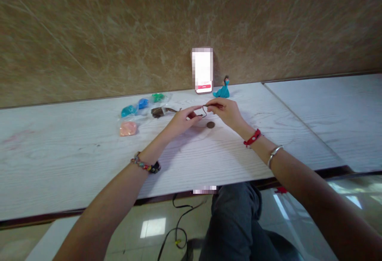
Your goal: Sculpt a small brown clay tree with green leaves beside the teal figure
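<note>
A thin dark brown strand (205, 111), which looks like rolled modelling clay, hangs in a curve between my hands. Its upper end is pinched between the thumb and fingertips of my right hand (226, 111). My left hand (182, 120) holds the lower end near its thumb and fingertips, just above the table. Below the strand, a flat round brown disc (210, 125) lies on the white tabletop. Left of my left hand is a brown lump of clay (157, 112) in clear wrapping, with a dark narrow piece stretching from it toward my wrist.
Bagged clay in light blue (128, 111), blue (143, 103), green (158, 97) and peach (128, 128) lies at the left. A lit phone (203, 70) leans on the marbled wall. Beside it stands a figurine in a turquoise dress (223, 90). A black cable (178, 227) lies on the floor.
</note>
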`<state>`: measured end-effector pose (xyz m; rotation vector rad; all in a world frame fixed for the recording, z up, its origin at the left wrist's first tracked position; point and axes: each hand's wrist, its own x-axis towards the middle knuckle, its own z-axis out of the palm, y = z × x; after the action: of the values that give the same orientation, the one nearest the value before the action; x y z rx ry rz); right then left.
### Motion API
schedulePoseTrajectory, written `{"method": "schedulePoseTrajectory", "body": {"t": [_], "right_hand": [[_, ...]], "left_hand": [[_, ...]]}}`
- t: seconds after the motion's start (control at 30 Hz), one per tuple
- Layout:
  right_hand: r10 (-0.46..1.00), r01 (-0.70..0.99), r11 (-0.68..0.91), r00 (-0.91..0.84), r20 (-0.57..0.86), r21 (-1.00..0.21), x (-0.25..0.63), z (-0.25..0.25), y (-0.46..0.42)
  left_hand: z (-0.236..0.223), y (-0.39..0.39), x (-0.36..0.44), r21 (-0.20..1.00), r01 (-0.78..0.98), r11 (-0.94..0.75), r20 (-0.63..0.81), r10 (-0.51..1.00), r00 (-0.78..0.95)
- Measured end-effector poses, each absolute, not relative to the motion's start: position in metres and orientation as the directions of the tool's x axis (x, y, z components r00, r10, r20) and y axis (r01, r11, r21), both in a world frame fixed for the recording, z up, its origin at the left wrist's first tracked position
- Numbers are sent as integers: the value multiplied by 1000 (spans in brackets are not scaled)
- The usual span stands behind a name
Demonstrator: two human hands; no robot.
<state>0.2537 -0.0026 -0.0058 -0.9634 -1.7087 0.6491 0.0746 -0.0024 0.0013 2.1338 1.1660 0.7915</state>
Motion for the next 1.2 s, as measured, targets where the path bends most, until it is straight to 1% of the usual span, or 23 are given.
{"method": "schedulePoseTrajectory", "body": {"t": [0.07,0.13,0.23,0.33,0.43,0.57,0.63,0.7,0.83,0.9,0.97,1.07,1.13,1.2], "right_hand": [[839,257,545,-162,520,-798,254,-5,-3],[835,203,550,-170,524,-810,253,-5,-4],[815,169,577,-180,550,-799,252,-4,-5],[819,148,573,-149,554,-806,251,-3,-5],[865,125,502,-75,497,-856,251,-1,-6],[911,118,405,24,411,-907,254,0,-5],[936,79,344,43,348,-935,255,0,-5],[960,6,278,44,278,-961,256,-1,-4],[986,-127,166,-3,167,-978,258,-4,-2],[992,-133,120,-13,123,-984,259,-4,-1],[996,-98,84,-6,85,-992,260,-4,-1],[997,-72,69,-36,72,-995,262,-4,-1],[988,-110,87,-114,100,-990,263,-4,-3],[971,-128,97,-205,122,-987,263,-4,-5]], "left_hand": [[1,-2,75,753,476,-454,189,842,504],[1,-1,76,798,416,-437,181,831,526],[2,0,76,871,324,-369,172,847,502],[3,0,76,910,283,-302,152,880,451],[4,-4,77,952,221,-213,90,883,460],[7,-9,77,997,72,13,-51,826,561],[9,-10,76,997,37,64,-74,837,543],[10,-8,75,999,42,33,-49,874,483],[10,-3,73,985,147,-93,26,914,405],[9,-2,73,968,212,-132,45,927,372],[8,-2,74,956,261,-135,44,943,329],[7,-2,75,959,269,-85,-1,952,305],[6,-2,74,968,248,-48,-38,942,333],[6,-2,74,968,248,-48,-50,927,373]]}}
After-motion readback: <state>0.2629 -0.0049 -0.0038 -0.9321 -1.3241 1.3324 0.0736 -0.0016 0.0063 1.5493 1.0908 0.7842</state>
